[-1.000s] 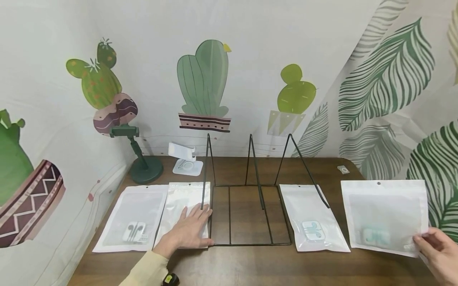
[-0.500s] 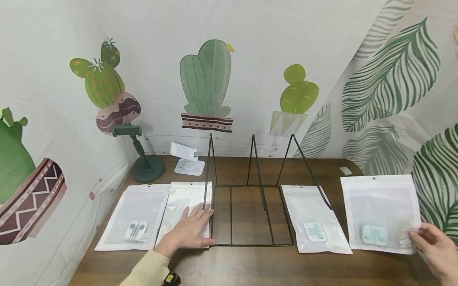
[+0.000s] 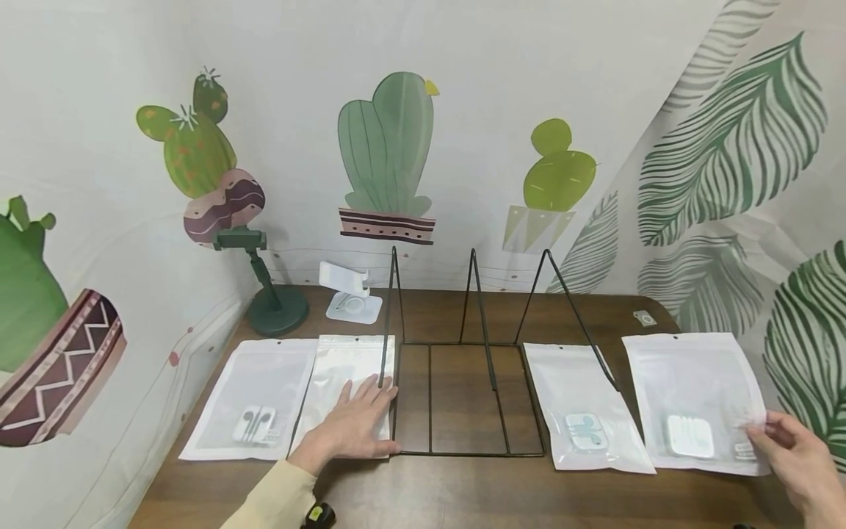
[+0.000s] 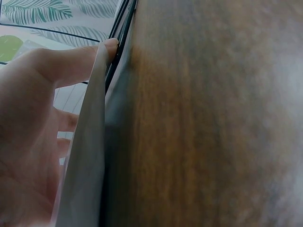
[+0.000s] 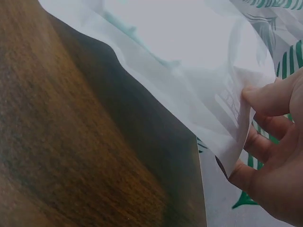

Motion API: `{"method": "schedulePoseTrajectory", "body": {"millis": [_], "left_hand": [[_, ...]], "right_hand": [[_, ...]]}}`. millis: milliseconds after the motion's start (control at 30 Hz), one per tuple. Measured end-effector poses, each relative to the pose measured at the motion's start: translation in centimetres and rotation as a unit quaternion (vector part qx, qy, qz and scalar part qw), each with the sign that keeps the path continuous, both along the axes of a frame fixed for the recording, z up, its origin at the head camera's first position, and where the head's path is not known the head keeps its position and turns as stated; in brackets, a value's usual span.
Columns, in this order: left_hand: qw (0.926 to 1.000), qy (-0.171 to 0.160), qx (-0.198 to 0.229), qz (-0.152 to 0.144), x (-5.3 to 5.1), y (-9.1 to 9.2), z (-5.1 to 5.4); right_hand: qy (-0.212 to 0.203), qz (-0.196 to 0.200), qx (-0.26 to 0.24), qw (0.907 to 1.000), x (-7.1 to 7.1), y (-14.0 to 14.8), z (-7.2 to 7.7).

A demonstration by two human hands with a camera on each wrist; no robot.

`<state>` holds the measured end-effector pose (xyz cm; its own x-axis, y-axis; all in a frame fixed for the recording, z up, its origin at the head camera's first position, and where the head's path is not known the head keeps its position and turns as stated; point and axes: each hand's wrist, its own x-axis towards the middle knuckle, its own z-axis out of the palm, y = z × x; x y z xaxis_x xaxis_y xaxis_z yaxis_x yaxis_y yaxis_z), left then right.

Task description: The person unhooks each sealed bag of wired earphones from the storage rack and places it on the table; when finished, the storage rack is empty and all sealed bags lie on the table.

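Observation:
My left hand (image 3: 350, 426) rests flat, fingers spread, on a white zip pouch (image 3: 333, 360). Its thumb touches the near left corner of a black wire rack (image 3: 468, 455); in the left wrist view the thumb (image 4: 71, 64) lies at the pouch edge beside the rack wire. My right hand (image 3: 796, 459) pinches the right edge of a wide white pouch (image 3: 687, 382) between thumb and fingers. Earphones in a case (image 3: 689, 436) show through that pouch. In the right wrist view, the pouch's near edge (image 5: 156, 106) stands off the table.
Another pouch with earphones (image 3: 271, 397) lies far left. A narrow pouch with earphones (image 3: 581, 389) lies right of the rack. Behind stand a green phone stand (image 3: 277, 308) and a white folding stand (image 3: 353, 307). A small device (image 3: 644, 318) lies at the back right.
The right hand has brought the wide pouch left and lower, towards the tabletop beside the narrow pouch. My left hand stays in place on its pouch. The view has shifted slightly.

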<state>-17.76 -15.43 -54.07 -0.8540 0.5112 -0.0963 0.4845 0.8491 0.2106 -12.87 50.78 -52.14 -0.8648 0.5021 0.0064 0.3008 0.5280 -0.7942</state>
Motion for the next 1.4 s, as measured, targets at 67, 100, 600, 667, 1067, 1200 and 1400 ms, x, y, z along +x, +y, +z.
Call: {"method": "schedulePoseTrajectory", "body": {"millis": [67, 100, 600, 667, 1067, 1200, 1400], "left_hand": [[1.0000, 0.000, -0.002, 0.000, 0.0, 0.1, 0.1], [1.0000, 0.000, -0.001, 0.000, 0.0, 0.1, 0.1], [1.0000, 0.004, -0.005, -0.005, 0.0, 0.2, -0.2], [1.0000, 0.001, -0.005, -0.003, 0.0, 0.2, -0.2], [1.0000, 0.003, -0.002, 0.000, 0.0, 0.3, 0.0], [1.0000, 0.003, -0.002, 0.001, 0.0, 0.2, -0.1], [1.0000, 0.005, -0.004, 0.001, 0.0, 0.1, -0.1]], "right_hand": [[-0.020, -0.007, 0.015, 0.9997, -0.2, 0.1, 0.0], [-0.022, -0.007, 0.015, 0.9996, -0.3, 0.1, 0.0], [-0.098, -0.012, 0.065, 0.9930, -1.7, 2.4, -2.7], [-0.100, -0.010, 0.065, 0.9928, -1.9, 2.5, -2.9], [-0.135, -0.018, 0.089, 0.9867, -2.1, 1.1, -2.5], [-0.146, -0.029, 0.105, 0.9833, -2.2, 0.6, -2.6], [-0.136, -0.019, 0.132, 0.9816, -2.2, 0.3, -2.5]]}}
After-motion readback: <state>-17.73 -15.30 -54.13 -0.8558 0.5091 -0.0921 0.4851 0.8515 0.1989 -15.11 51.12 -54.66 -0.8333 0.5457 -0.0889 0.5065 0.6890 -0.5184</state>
